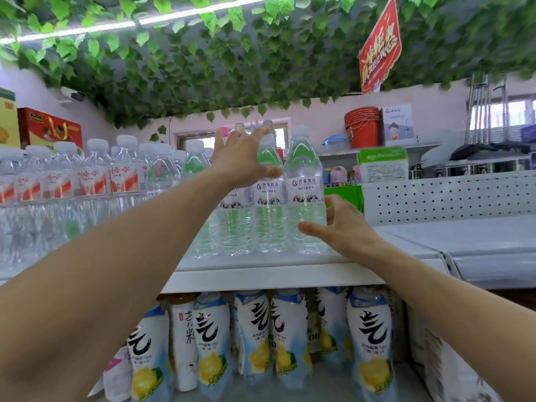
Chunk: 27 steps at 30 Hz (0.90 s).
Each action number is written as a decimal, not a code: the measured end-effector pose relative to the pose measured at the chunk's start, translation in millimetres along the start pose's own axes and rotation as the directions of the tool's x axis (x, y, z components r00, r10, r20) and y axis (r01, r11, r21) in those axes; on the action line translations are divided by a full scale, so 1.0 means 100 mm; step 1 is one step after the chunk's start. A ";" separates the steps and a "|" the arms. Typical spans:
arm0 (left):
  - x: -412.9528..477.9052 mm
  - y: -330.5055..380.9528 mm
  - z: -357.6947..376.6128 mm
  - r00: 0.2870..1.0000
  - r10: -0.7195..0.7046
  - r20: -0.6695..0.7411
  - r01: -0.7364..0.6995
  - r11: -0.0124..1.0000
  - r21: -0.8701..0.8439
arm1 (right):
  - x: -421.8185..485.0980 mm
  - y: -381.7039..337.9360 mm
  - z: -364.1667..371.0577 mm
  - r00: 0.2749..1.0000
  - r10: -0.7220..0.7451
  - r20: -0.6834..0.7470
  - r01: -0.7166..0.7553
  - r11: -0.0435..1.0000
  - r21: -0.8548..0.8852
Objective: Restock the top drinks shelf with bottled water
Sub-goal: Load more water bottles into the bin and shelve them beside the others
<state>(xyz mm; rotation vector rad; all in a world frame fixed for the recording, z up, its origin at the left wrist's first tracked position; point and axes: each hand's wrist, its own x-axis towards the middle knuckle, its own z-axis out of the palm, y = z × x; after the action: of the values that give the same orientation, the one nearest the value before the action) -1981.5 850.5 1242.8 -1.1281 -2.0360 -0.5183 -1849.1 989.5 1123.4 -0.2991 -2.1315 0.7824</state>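
Head view: my left grip [240,161], right grip [340,224] both released. Careless nudge could topple end bottle [305,181] toward 3 o'clock, off top shelf [275,275].

The one camera rides on the person's head, facing the top shelf [261,266] nearly square on and close, both forearms stretching forward from the bottom corners. Its wide lens takes in the leafy ceiling [203,68] above and drinks [255,329] one shelf down.
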 end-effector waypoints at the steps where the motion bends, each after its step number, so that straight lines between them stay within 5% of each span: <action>1: 0.00 0.00 0.00 1.000 0.002 0.000 -0.002 1.000 -0.005 | 0.01 0.00 0.00 1.000 0.000 0.001 0.000 1.000 -0.006; 15: -0.10 0.08 -0.02 1.000 -0.015 -0.012 0.014 0.999 -0.049 | 0.15 0.07 0.10 0.998 0.055 0.020 -0.054 0.997 -0.056; 21: -0.25 0.17 0.02 0.995 -0.027 -0.095 0.033 0.998 0.055 | 0.12 0.09 -0.02 0.985 0.078 0.157 -0.079 0.997 0.005; 27: -1.09 0.53 0.09 0.967 -0.051 -0.250 -0.012 0.970 -0.243 | -0.48 0.06 -0.38 0.970 -0.235 -0.057 0.209 0.932 -0.296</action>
<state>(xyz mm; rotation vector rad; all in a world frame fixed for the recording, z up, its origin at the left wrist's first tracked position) -1902.8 824.6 1153.3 -1.1188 -1.7959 -0.8961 -1789.6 988.8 1107.4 -0.2344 -2.1445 0.3192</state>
